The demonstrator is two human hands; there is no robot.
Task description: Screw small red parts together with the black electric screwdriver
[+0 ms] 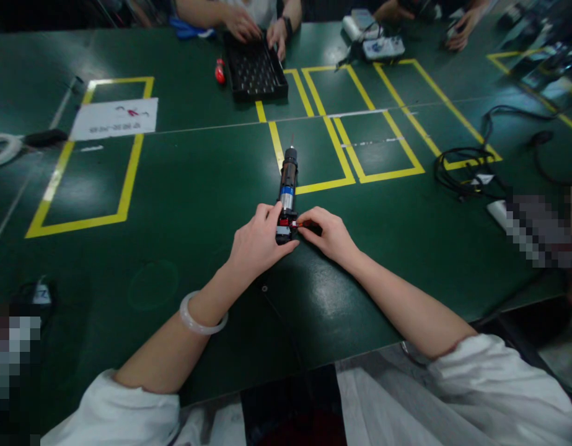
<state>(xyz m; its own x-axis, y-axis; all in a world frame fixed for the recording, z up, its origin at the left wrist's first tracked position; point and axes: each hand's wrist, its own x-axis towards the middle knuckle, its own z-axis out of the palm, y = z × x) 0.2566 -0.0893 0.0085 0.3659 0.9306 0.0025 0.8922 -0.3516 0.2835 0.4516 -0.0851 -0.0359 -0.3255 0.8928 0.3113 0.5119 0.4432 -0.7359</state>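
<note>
1. At the far left, a white sheet lies across a yellow tape outline on the green table.
2. Further in, the left forearm wears a pale bracelet and slants up and inward to the tool.
3. The left hand grasps the tool from its left side, index finger curled against the body and thumb laid along the near end.
4. Beyond, across the table, a co-worker's hand is at a black tray, well apart from the tool.
5. In the middle is the slim cylindrical tool, just in front of the person. Its long axis runs away from the person, thin tip pointing to the far side; the near end sits between both hands. I cannot tell whether it rests fully on the table.
6. On the right of that near end, a small lead with a pale plug stands out sideways, crosswise to the long axis and directly left of the right fingertips.
7. The right hand comes in from the right, thumb and index finger seemingly pinched on the lead, so it is the nearer hand to it; the left is nearer the body.
8. At the far right, a coiled black cable lies well apart from both hands.
</note>
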